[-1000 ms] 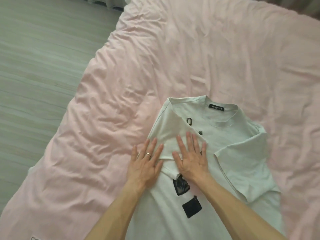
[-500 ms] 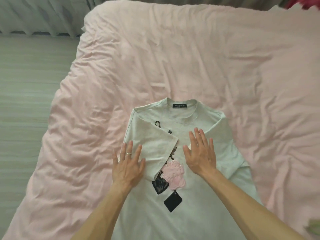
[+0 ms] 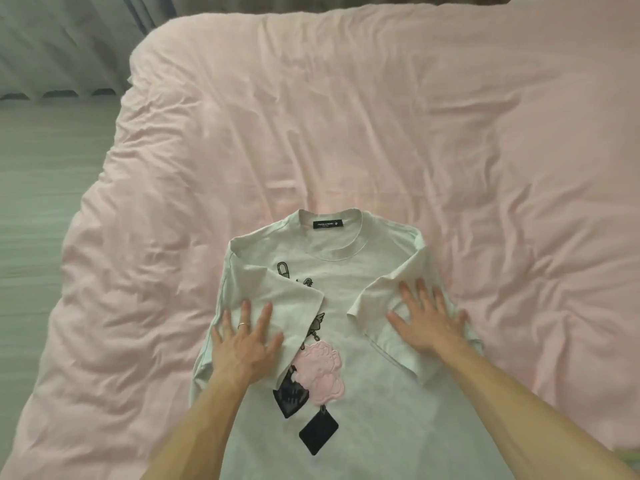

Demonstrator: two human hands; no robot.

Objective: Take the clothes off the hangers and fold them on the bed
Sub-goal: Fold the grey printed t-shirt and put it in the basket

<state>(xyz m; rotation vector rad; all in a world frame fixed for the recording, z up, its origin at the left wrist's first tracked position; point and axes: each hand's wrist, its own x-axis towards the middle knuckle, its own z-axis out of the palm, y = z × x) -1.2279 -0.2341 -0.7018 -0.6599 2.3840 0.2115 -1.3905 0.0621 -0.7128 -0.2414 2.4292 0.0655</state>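
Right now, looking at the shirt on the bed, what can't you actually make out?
All from the head view:
- T-shirt hem: cut off by the bottom edge, between the forearms.
- Neck label: lettering too small to read.
- Chest print: partly covered by the folded-in left sleeve.
- Cloth beneath the left hand and right hand: hidden by the flat palms.
- Hangers: none in view.
- Red item at the top right corner: cut off, unidentifiable.

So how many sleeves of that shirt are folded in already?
2. The left sleeve lies folded inward under the left hand; the right sleeve lies folded inward under the right hand.
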